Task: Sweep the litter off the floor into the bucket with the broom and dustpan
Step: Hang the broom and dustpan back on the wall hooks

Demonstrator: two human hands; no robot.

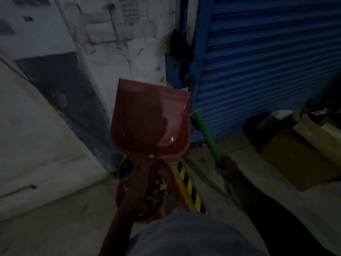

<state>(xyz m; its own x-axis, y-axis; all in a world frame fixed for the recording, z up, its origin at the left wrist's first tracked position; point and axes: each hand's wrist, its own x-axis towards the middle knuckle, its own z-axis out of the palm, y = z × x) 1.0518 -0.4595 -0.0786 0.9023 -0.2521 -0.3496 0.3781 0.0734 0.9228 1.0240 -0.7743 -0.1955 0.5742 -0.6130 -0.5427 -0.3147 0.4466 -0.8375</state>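
A red dustpan (147,119) is raised in the middle of the view, its open pan facing me and holding no litter that I can see. My left hand (142,183) grips its handle from below. Under that hand stands a red bucket (120,193) with scraps of litter inside, largely hidden by my hand and arm. My right hand (226,168) grips the green broom handle (206,133), which slants up to the left behind the dustpan's right edge. The broom's head is out of sight.
A blue roller shutter (267,61) closes the right side. A dirty white wall (120,43) stands behind the dustpan. A yellow-black striped strip (190,187) runs across the floor. Flattened cardboard (299,154) lies at the right. The scene is dim.
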